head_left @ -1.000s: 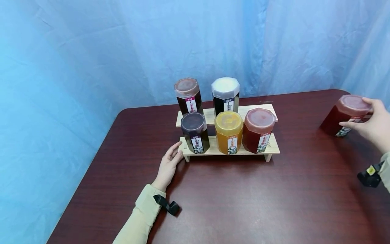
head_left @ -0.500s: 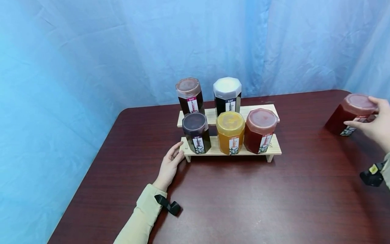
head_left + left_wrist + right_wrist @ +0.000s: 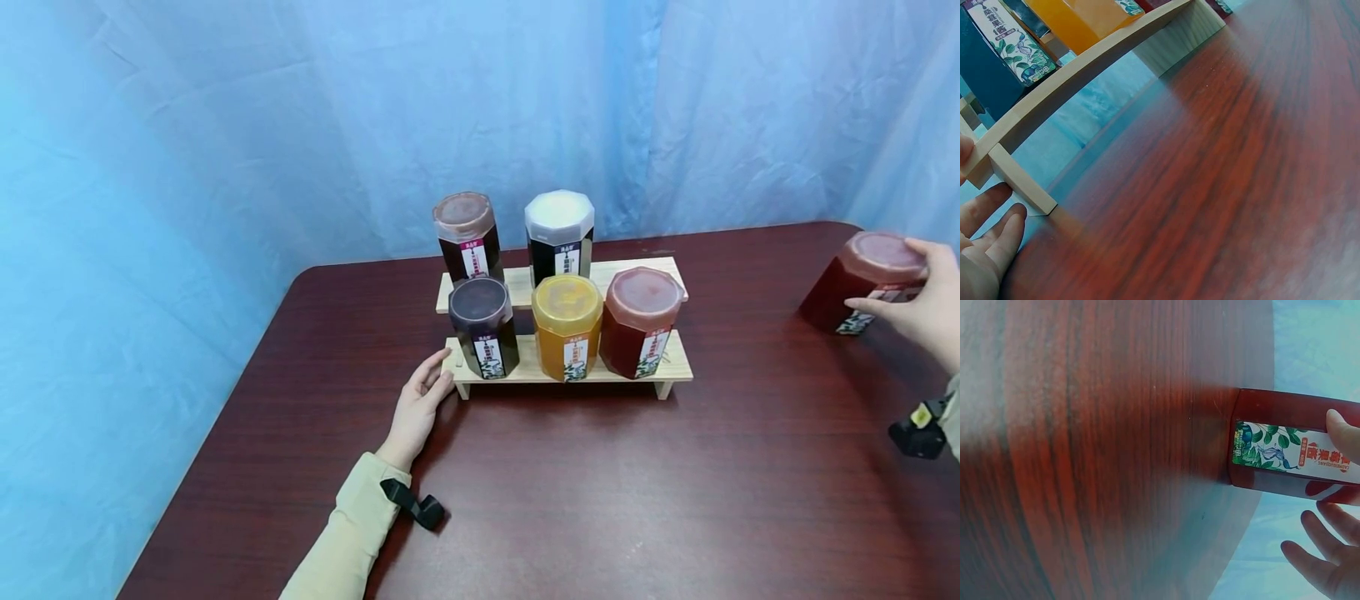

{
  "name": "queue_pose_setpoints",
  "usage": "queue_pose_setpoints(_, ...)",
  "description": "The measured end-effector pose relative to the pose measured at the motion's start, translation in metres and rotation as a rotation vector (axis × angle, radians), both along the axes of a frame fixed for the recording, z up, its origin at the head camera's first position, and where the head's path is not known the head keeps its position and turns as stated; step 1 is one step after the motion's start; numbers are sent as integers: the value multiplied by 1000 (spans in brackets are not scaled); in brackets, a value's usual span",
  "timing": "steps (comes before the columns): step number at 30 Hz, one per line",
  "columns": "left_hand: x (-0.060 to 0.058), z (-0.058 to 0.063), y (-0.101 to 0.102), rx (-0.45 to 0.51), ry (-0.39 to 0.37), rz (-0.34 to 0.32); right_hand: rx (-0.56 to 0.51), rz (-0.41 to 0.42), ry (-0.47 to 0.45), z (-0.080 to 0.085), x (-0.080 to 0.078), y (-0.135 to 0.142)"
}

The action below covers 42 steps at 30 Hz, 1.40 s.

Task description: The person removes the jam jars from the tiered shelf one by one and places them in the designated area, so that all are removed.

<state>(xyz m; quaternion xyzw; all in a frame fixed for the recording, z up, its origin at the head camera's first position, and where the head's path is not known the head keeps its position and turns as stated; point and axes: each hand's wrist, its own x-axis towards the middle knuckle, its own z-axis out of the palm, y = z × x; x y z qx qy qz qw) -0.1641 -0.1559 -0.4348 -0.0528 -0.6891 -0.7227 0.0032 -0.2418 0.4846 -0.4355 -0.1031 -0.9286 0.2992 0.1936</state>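
My left hand [image 3: 412,410] grips the left end of the lower tier of a two-tier wooden rack [image 3: 525,357]. In the left wrist view one digit lies at the board's edge, other fingers beside the leg [image 3: 1021,178]. At the far right, my right hand [image 3: 918,304] holds a red jam jar [image 3: 840,287] around its upper part, thumb on the label side. That jar's base meets the tabletop in the right wrist view. On the lower tier stand a dark purple jar [image 3: 480,325], a yellow jar [image 3: 553,342] and another red jar [image 3: 626,337].
The upper tier bears a brown-lidded dark jar [image 3: 487,246] and a white-lidded dark jar [image 3: 555,225]. A reddish-brown wooden table [image 3: 600,483] carries everything. Blue cloth [image 3: 375,125] hangs behind and to the left of it.
The right hand and its red jar shifted slightly to the right in the first half second, then stayed nearly still. My left hand keeps its place on the rack.
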Motion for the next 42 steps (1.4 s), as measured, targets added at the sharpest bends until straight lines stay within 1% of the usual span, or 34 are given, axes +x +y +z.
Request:
queue_pose_setpoints(3, 1, 1, 1, 2, -11, 2, 1, 3, -10, -8, -4, 9)
queue_pose_setpoints(6, 2, 2, 2, 1, -20, 5, -8, 12, -17, -9, -3, 11)
queue_pose_setpoints(8, 2, 3, 2, 2, -25, 4, 10, 14, -3, -10, -2, 12)
queue_pose_setpoints(12, 2, 4, 2, -6, -24, 7, 55, -26, -1, -15, -4, 23)
queue_pose_setpoints(15, 2, 4, 2, -7, -23, 11, 73, -55, 3, -18, -3, 28)
queue_pose_setpoints(19, 2, 6, 1, -3, -27, 14, 43, -47, 59, -19, 5, 28)
queue_pose_setpoints(21, 3, 6, 2, -4, -26, 14, -4, -35, 88, -20, 9, 28)
queue_pose_setpoints(23, 2, 6, 2, -2, -24, 13, -19, -30, 94, -20, 13, 26)
queue_pose_setpoints(26, 2, 5, 2, 1, -23, 11, -12, -43, 91, -21, 20, 20)
queue_pose_setpoints(28, 2, 5, 2, 2, -24, 10, 18, -59, 85, -21, 24, 17)
queue_pose_setpoints(32, 2, 5, 2, 1, -22, 7, 22, -81, 105, -20, 31, 10)
queue_pose_setpoints(33, 2, 5, 2, 0, -21, 7, 23, -78, 106, -19, 33, 8)
queue_pose_setpoints(35, 2, 5, 2, -3, -20, 9, -14, -56, 118, -17, 36, 2)
queue_pose_setpoints(39, 2, 5, 2, -8, -23, 11, -59, 2, 100, -12, 44, -14)
queue_pose_setpoints(40, 2, 5, 2, -11, -23, 12, -64, 11, 90, -11, 45, -18)
queue_pose_setpoints(42, 2, 5, 2, -14, -25, 13, -36, 20, 68, -8, 49, -26)
